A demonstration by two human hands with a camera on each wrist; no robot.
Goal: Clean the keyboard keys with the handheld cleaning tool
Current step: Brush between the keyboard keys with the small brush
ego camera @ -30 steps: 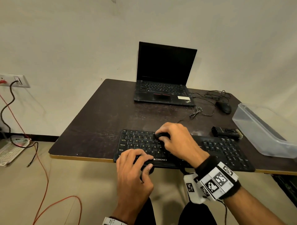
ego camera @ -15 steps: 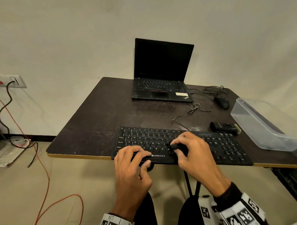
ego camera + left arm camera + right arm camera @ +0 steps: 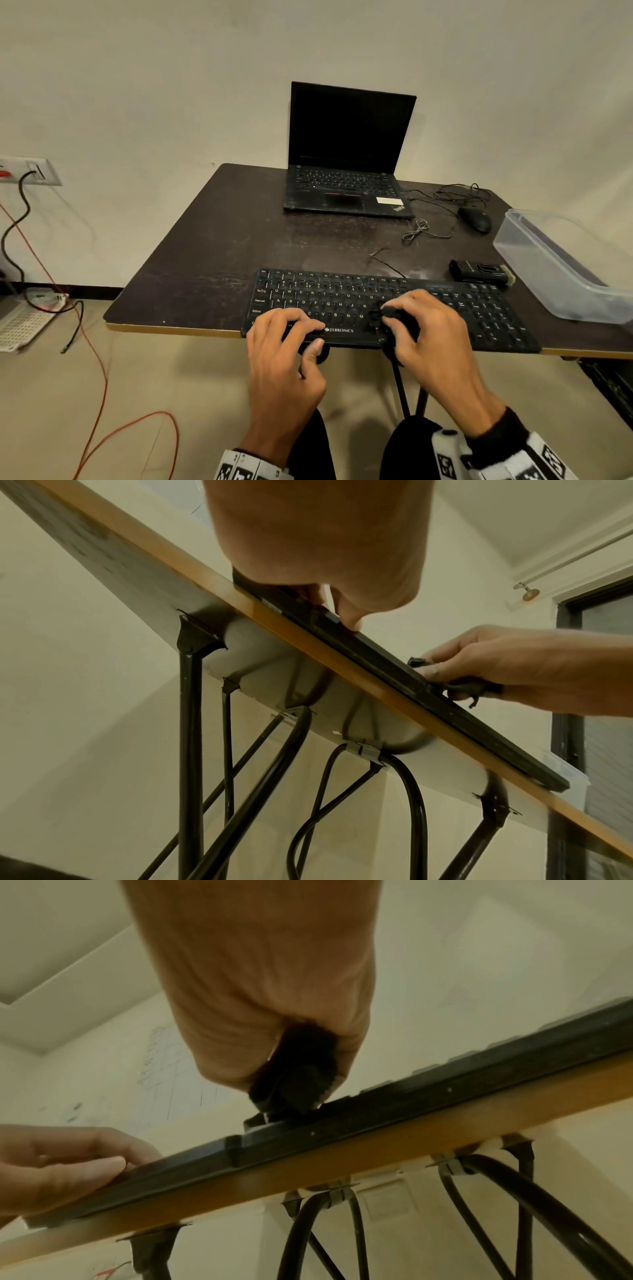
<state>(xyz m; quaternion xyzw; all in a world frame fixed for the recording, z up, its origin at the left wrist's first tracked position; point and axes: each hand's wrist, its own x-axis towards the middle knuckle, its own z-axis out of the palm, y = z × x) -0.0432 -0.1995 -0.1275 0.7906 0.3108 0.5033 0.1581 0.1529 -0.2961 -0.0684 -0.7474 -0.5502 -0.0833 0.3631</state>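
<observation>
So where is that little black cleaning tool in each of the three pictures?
Head view: the cleaning tool is low and right of centre, gripped by the right hand on the keyboard.
Left wrist view: at the right edge's middle, the cleaning tool shows under the fingers.
Right wrist view: centre, the cleaning tool touches the keyboard.
Shared landmark: the keyboard's black front edge.

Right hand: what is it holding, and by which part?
The right hand grips a small black cleaning tool by its upper body, its lower end on the keyboard. The left hand pinches the keyboard's front edge.
</observation>
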